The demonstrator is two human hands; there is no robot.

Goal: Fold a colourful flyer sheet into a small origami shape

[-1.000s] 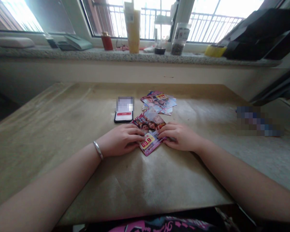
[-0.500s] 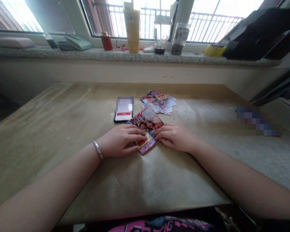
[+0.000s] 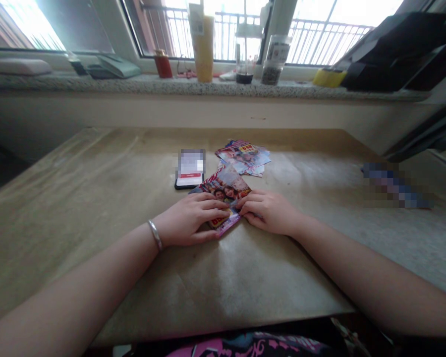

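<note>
A printed flyer (image 3: 230, 179) with a photo of people and a yellow price label lies on the table at a slant in front of me. Across its lower left part my left hand (image 3: 195, 218) rests flat, fingers stretched out and covering much of the label. My right hand (image 3: 269, 210) has its fingers curled together on the flyer's right edge, apparently gripping it; the thumb tip is partly hidden. Just behind the flyer sits a loose pile of similar flyers (image 3: 258, 157). A phone (image 3: 191, 179) with a lit, blurred screen lies to the left of the pile.
The table (image 3: 96, 198) has a tan cover. A blurred bluish flat item (image 3: 394, 186) lies at its right side. On the stone windowsill (image 3: 134, 85) behind stand a red container (image 3: 163, 65), a yellow bottle (image 3: 204, 49), clear jars, a yellow tape roll (image 3: 329, 78) and a black object (image 3: 386, 54).
My left hand has slid slightly right and toward me over the flyer, covering more of the price label. My right hand stays almost in place.
</note>
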